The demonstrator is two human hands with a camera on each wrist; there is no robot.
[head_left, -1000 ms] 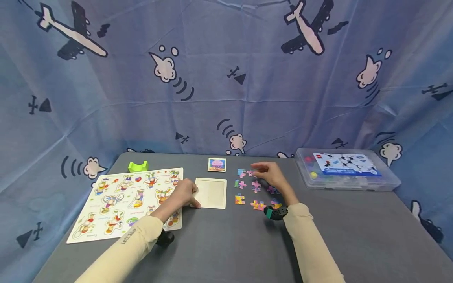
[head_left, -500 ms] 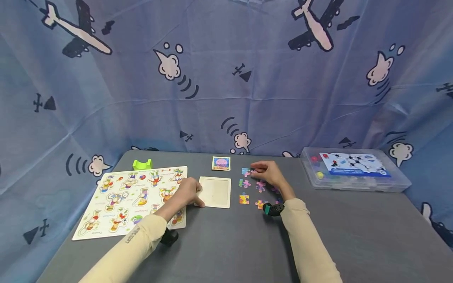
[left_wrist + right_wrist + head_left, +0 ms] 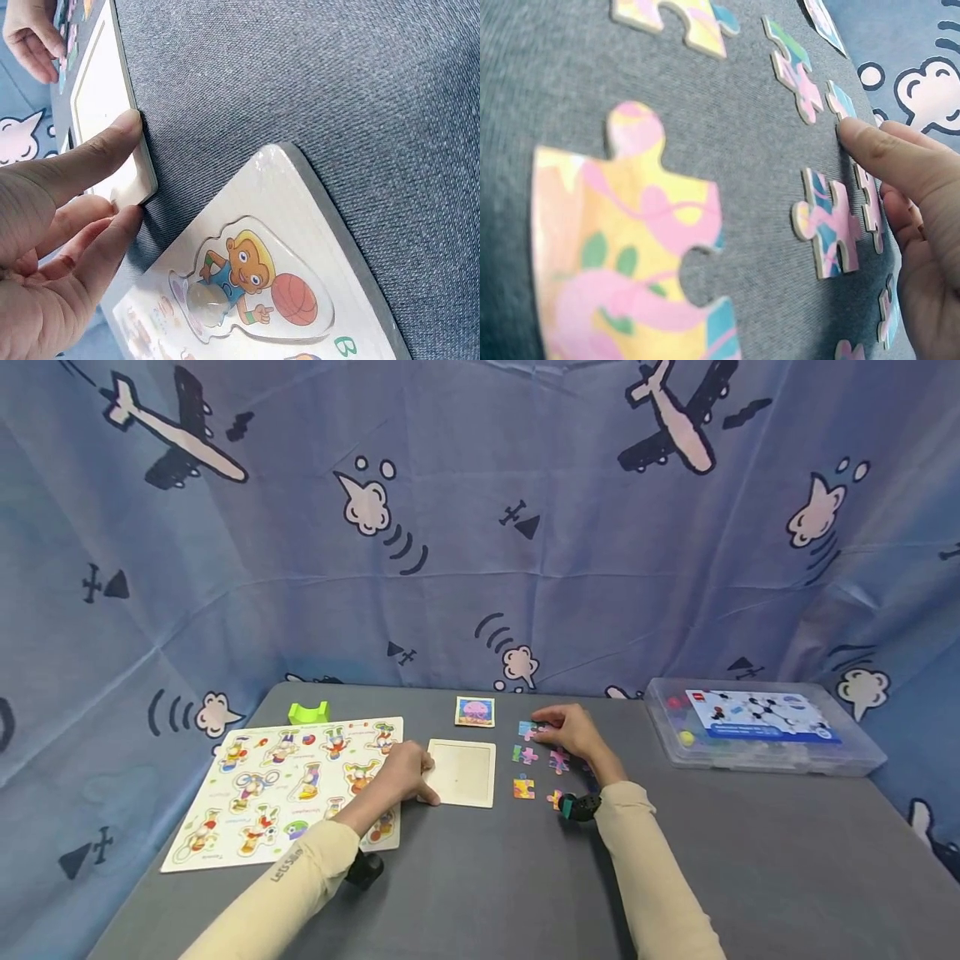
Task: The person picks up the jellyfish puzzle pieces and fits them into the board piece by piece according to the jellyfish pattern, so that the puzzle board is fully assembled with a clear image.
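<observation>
My left hand [image 3: 405, 772] grips the left edge of a square wooden puzzle tray [image 3: 461, 774] lying flat; the left wrist view shows the thumb on its rim and fingers at the corner. My right hand [image 3: 572, 731] is at the far row of loose jigsaw pieces, right of the tray. There the thumb and fingers pinch a light-blue jigsaw piece [image 3: 841, 100] at the table surface; the fingertips partly hide it. Nearby lie a green-and-pink piece [image 3: 525, 755], a pink piece [image 3: 558, 762] and a yellow piece [image 3: 524, 788]. Other pieces are partly hidden by the right hand and wrist.
A large knob puzzle board [image 3: 285, 793] lies left, under the left forearm. A bright green block [image 3: 308, 713] stands behind it. Behind the tray is a small jellyfish picture card [image 3: 475, 712]. A clear plastic case [image 3: 772, 756] sits at the back right.
The right hand has shifted slightly left, onto the far-left jigsaw piece. The left hand keeps its grip on the tray. The whole head view has swung a little left.
</observation>
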